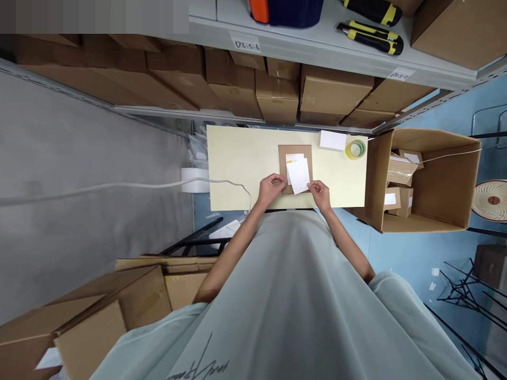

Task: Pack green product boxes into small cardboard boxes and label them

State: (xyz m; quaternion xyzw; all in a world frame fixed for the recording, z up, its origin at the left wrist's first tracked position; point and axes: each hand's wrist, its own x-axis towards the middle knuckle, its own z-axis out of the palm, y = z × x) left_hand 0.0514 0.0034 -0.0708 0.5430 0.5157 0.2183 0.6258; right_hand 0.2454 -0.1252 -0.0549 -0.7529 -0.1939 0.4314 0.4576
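A small brown cardboard box lies flat on the pale yellow table, bearing a label with an orange mark. A white sheet of paper lies tilted over the box's near half. My left hand pinches the sheet's left edge at the box's near-left corner. My right hand holds the sheet's near-right corner. Both hands rest at the table's near edge.
A stack of white sheets and a roll of clear tape sit at the table's far right. An open carton with small boxes stands to the right. Shelves of boxes rise behind; utility knives lie above. A white cable runs left.
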